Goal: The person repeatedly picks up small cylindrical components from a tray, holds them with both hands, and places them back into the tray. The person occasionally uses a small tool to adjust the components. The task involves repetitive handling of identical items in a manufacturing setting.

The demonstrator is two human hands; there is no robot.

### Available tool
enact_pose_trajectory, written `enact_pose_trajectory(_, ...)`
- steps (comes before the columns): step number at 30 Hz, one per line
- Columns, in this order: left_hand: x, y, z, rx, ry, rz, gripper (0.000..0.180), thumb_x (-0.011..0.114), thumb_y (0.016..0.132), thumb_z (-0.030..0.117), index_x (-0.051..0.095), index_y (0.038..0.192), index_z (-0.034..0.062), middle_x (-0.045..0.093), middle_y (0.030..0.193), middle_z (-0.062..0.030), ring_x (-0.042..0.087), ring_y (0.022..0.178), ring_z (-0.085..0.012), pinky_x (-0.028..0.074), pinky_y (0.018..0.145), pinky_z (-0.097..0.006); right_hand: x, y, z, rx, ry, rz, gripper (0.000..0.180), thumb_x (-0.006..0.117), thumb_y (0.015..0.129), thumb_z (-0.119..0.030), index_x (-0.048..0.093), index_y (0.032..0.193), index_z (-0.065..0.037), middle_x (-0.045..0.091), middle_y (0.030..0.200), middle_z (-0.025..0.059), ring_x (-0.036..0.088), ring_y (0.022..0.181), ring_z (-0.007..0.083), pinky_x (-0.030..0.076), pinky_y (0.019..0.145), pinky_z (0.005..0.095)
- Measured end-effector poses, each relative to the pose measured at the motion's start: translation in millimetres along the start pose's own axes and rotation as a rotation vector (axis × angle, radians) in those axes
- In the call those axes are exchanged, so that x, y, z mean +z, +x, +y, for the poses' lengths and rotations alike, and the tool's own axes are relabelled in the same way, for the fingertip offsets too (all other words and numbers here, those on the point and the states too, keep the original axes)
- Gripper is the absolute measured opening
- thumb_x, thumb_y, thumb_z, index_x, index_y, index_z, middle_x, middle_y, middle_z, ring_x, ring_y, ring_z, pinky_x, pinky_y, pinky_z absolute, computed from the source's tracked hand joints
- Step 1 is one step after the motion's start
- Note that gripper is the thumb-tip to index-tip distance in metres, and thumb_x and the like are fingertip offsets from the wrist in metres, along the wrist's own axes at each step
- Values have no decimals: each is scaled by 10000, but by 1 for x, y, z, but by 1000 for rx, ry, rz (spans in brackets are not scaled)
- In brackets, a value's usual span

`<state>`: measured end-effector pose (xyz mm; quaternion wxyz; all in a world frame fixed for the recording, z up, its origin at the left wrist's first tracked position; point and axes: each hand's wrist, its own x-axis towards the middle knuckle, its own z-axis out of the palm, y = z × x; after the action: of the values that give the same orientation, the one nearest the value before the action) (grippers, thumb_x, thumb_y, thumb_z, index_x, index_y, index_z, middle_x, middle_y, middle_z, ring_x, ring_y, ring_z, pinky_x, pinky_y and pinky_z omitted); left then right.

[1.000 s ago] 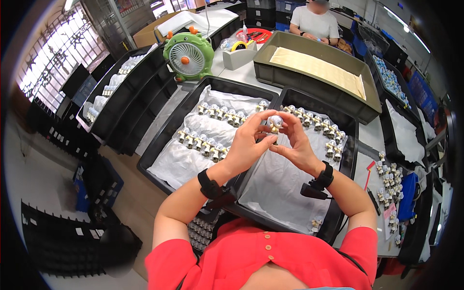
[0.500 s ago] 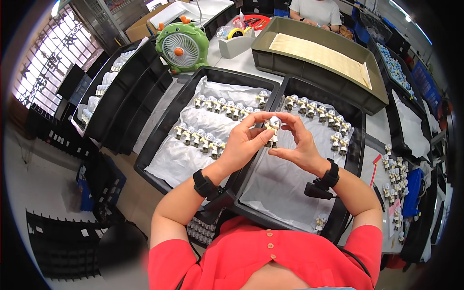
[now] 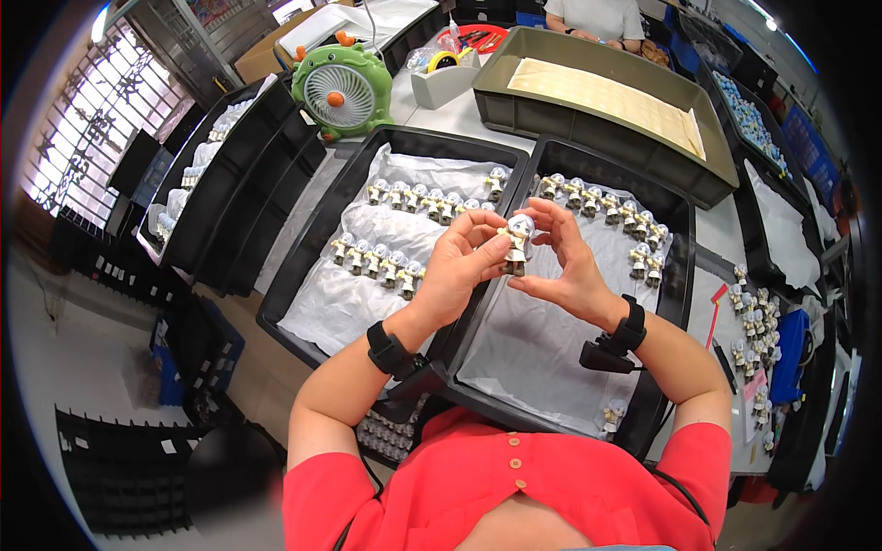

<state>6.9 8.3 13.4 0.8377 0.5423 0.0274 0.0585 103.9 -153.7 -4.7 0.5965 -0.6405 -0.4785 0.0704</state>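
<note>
My left hand (image 3: 466, 264) pinches a small figurine (image 3: 518, 244) with white hair, a pale coat and dark boots, holding it upright above the seam between two black trays. Close by on the other side, my right hand (image 3: 579, 266) is open, its fingers and thumb curved apart around the figurine's side. Rows of similar figurines (image 3: 372, 260) lie on white lining in the left tray (image 3: 303, 234). More figurines (image 3: 628, 219) line the far side of the right tray (image 3: 682, 248), and a lone figurine (image 3: 614, 415) lies in its near right corner.
A green toy-shaped fan (image 3: 342, 90) and an olive bin (image 3: 588, 106) stand beyond the trays. Loose figurines (image 3: 755, 321) cluster on the table at right, near a red stick-like tool (image 3: 715, 312) and a blue box (image 3: 790, 356). A person (image 3: 597, 20) sits opposite.
The right hand's fingers have opened away from the figurine, which stays pinched in the left hand and has turned slightly. The trays' contents look the same.
</note>
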Motion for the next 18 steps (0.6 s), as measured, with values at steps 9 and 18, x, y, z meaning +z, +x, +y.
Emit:
enact_pose_trajectory(9, 4, 2, -9, -130, -89, -119, 354, 463, 967, 337, 475, 1186, 58, 585, 1119, -74, 620, 1005, -208, 511, 811, -306, -2, 0, -6, -220, -256, 39, 883, 811, 633, -102, 318, 1365, -92, 508, 1222, 102, 512, 1106, 230, 438, 892, 336)
enact_pose_trajectory(18, 10, -1, 2, -87, -66, -223, 511, 419, 967, 387, 350, 1357, 63, 503, 1269, -127, 591, 1035, -231, 504, 838, -350, 2, 0, -15, -205, -178, 56, 884, 817, 616, -57, 347, 1364, -88, 521, 1213, 106, 554, 1007, 231, 469, 858, 326)
